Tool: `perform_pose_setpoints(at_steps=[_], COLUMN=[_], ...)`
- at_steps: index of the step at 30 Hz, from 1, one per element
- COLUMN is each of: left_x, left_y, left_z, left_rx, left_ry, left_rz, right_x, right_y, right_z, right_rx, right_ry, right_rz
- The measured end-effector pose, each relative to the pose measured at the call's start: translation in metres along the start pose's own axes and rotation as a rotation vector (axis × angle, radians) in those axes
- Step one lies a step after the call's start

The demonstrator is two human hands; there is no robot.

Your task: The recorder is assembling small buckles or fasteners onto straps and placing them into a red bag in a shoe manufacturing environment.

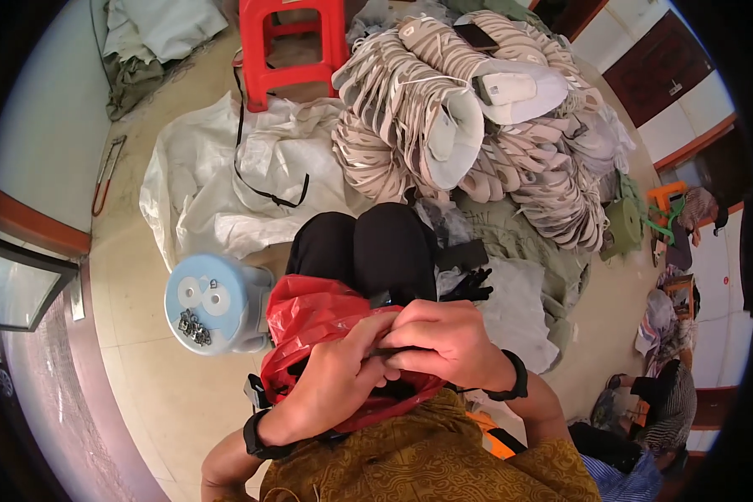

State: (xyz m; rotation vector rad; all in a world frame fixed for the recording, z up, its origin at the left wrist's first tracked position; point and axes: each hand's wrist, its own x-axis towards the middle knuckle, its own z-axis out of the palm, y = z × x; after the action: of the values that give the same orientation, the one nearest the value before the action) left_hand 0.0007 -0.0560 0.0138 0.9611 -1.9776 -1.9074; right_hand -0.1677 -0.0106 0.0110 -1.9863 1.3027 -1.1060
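Observation:
Over my lap, my left hand point(330, 381) and my right hand point(446, 341) meet with curled fingers, pinched together at the fingertips. Something small and dark shows between them, mostly covered by the fingers, so its kind cannot be made out. Beneath both hands a red plastic bag point(299, 303) lies gathered on my lap, its mouth open around a dark inside. To the left of my knees stands a low light-blue stool point(241, 284). A cluster of small metal buckle-like pieces point(194, 330) rests on its seat, with a single piece apart from the rest.
Bundled beige-and-white shoe parts point(410, 100) are heaped ahead to the right, a phone-like dark slab point(474, 36) on top. A white woven sheet point(201, 180) with a black strap point(268, 197) and a red stool point(293, 79) lie ahead. Other people point(673, 410) sit at the right.

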Motion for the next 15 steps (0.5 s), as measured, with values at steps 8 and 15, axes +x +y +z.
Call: perform_pose_setpoints(at_steps=[8, 15], left_x=[-0.010, -0.007], left_y=[-0.006, -0.021], left_z=[0.002, 0.011], left_rx=[0.005, -0.079], left_ry=[0.050, 0.233], left_rz=[0.046, 0.191], right_x=[-0.008, -0.012], right_y=[0.007, 0.007], right_z=[0.003, 0.016], right_rx=[0.164, 0.322], right_ry=[-0.006, 0.164], right_rz=[0.175, 0.200])
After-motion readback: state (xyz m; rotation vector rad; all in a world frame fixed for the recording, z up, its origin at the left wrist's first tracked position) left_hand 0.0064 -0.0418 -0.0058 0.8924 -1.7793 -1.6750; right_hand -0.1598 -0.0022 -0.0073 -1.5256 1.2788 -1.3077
